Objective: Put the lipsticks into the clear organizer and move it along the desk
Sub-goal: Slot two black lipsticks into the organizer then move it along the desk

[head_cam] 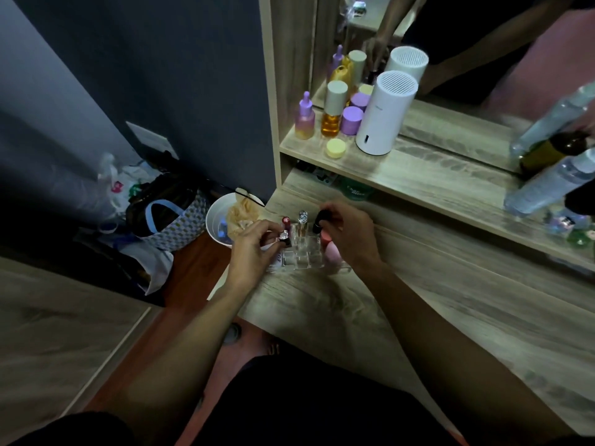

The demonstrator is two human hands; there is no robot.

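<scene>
A clear organizer (302,257) with small square slots sits on the wooden desk (418,300) near its left edge. A red lipstick (286,221) and a clear-capped tube (302,220) stand upright in its back row. Two pink sponges (330,247) rest at its right side. My left hand (254,243) pinches a silver and dark lipstick (284,238) at the organizer's left slots. Over the back right slots, my right hand (347,233) grips a black lipstick (320,220).
A raised shelf (402,169) behind holds purple and amber bottles (331,117), a yellow lid (335,148) and a white cylinder (384,114) in front of a mirror. Clear bottles (553,181) lean at far right. A white bin (222,220) and bags (167,214) stand on the floor left.
</scene>
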